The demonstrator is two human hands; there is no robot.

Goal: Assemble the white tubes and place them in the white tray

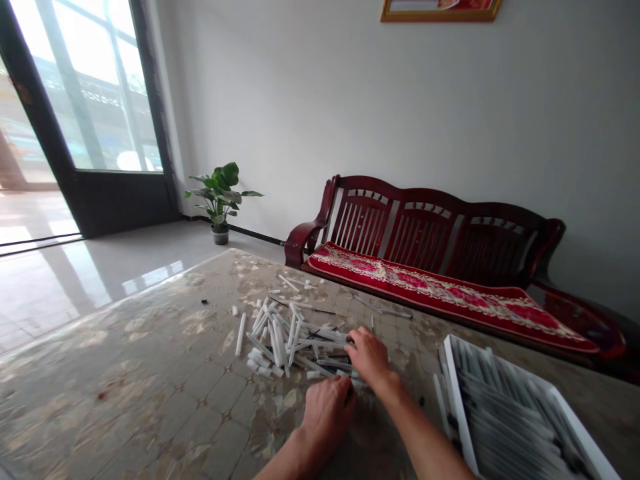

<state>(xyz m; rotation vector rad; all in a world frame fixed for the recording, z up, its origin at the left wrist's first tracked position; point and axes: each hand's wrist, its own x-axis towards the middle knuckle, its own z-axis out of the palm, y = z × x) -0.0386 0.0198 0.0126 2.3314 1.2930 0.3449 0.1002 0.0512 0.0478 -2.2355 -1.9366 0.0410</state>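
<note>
A loose pile of slim white and translucent plastic tubes (280,337), with a few thin dark rods among them, lies on the patterned table cover (190,393). At the right edge of this pile is my right hand (369,353), its fingers bent and spread apart over the tubes' ends. Just nearer to me, my left hand (327,407) rests low at the pile's front edge with its fingers curled in. Something small and dark shows by its fingertips, too blurred to name.
A white tray (453,373) on the right holds many slender translucent sticks with dark ends (515,413). Loose sticks (440,400) lie along its left side. Past the table stand a red wooden bench (415,220) and a potted plant (220,200).
</note>
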